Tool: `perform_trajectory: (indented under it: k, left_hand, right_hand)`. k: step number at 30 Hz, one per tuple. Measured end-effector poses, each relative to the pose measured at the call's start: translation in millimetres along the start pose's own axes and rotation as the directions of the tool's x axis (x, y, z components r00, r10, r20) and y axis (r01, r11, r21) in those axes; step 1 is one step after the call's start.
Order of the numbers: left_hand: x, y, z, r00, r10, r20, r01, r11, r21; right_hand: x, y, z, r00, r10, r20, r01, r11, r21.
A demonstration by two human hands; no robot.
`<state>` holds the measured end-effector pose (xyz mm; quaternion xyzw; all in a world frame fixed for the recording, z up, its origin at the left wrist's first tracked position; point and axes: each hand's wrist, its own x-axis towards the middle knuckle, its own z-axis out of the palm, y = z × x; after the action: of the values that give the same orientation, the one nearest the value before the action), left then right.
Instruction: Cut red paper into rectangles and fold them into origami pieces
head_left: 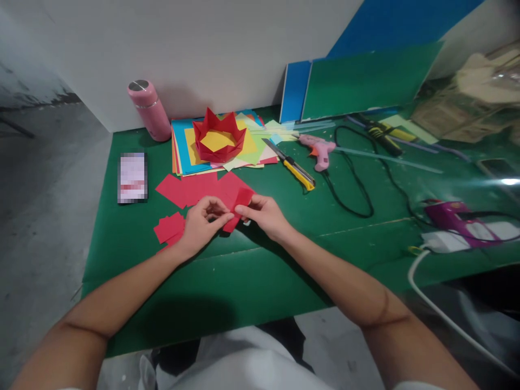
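Note:
Between my two hands is a piece of red paper [242, 198], folded into a narrow strip and held tilted above the table. My left hand [206, 219] pinches its lower left edge between thumb and fingertips. On the other side, my right hand [263, 214] grips it with the thumb on top. Several flat red paper squares [199, 187] lie just behind my hands. A smaller pile of red paper pieces [169, 227] sits beside my left wrist, partly covered by it. Farther back, a red folded-paper ring with pointed tips [219, 149] rests on a stack of coloured paper [181, 154].
A yellow utility knife [298, 172] and a pink glue gun [319, 150] with a black cord lie to the right. At left stand a pink bottle [150, 111] and a blurred-out phone [132, 177]. A purple box [450, 216] and white power strip [442, 242] are at far right.

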<state>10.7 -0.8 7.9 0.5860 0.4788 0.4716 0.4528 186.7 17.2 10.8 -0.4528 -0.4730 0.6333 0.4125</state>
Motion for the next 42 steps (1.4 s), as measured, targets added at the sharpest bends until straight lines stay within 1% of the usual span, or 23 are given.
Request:
perform_trajectory:
  k: [4, 11, 19, 25, 28, 32, 38, 42]
  left_hand:
    - [1.0, 0.7, 0.0, 0.999, 0.033, 0.032, -0.034, 0.999, 0.029]
    - [3.9, -4.6, 0.3, 0.997, -0.052, 0.052, 0.054, 0.998, -0.038]
    - [3.4, -5.5, 1.1, 0.998, -0.038, 0.040, 0.042, 0.996, -0.080]
    - [1.6, -4.5, 1.7, 0.997, -0.032, 0.064, 0.035, 0.998, -0.052]
    - [1.3, -5.2, 1.6, 0.996, -0.027, 0.087, 0.032, 0.998, -0.057]
    - [1.6, -6.7, 1.5, 0.995, -0.033, 0.092, 0.038, 0.997, -0.059]
    - [1.0, -5.4, 1.6, 0.995, 0.029, 0.096, -0.026, 0.999, -0.036]
    - [1.2, -1.7, -0.2, 0.981, 0.138, 0.139, -0.150, 0.986, 0.072]
  right_hand:
    - [2.1, 3.0, -2.0, 1.000, 0.023, 0.002, -0.023, 1.000, 0.005]
    - [5.2, 3.9, -3.7, 0.998, 0.058, 0.007, -0.058, 0.998, 0.010]
    - [5.0, 2.3, -4.0, 0.995, 0.092, 0.027, -0.093, 0.995, 0.038]
    - [5.3, 1.6, -5.6, 0.996, 0.079, 0.044, -0.082, 0.995, 0.052]
    - [5.5, 2.3, -6.7, 0.996, 0.074, 0.047, -0.076, 0.996, 0.042]
    - [5.9, 3.3, -7.1, 0.996, 0.079, 0.050, -0.081, 0.995, 0.049]
    - [5.7, 3.0, -6.6, 0.995, 0.089, 0.044, -0.092, 0.993, 0.069]
    - [4.7, 1.8, -6.0, 0.996, 0.080, 0.047, -0.083, 0.995, 0.054]
